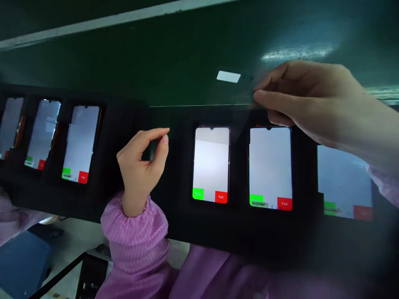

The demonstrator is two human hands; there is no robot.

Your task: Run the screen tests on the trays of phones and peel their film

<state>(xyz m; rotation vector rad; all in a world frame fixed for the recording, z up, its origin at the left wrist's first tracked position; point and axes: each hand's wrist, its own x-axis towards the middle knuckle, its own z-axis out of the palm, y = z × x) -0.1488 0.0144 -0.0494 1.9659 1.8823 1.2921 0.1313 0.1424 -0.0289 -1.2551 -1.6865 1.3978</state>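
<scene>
My right hand is raised over the row of phones and pinches the corner of a thin clear film that carries a small white tab. The film's pale lower edge runs leftward from my fingertips. My left hand, in a pink cuffed sleeve, has thumb and forefinger pressed together just left of a lit phone; what they pinch is too thin to make out. A second lit phone lies directly under my right hand. Both screens are white with a green and a red "Fail" button.
A long black tray holds several more lit phones, at left and at right. Behind it runs a dark green surface with a pale strip along its far edge. Below the tray are the floor and a blue object.
</scene>
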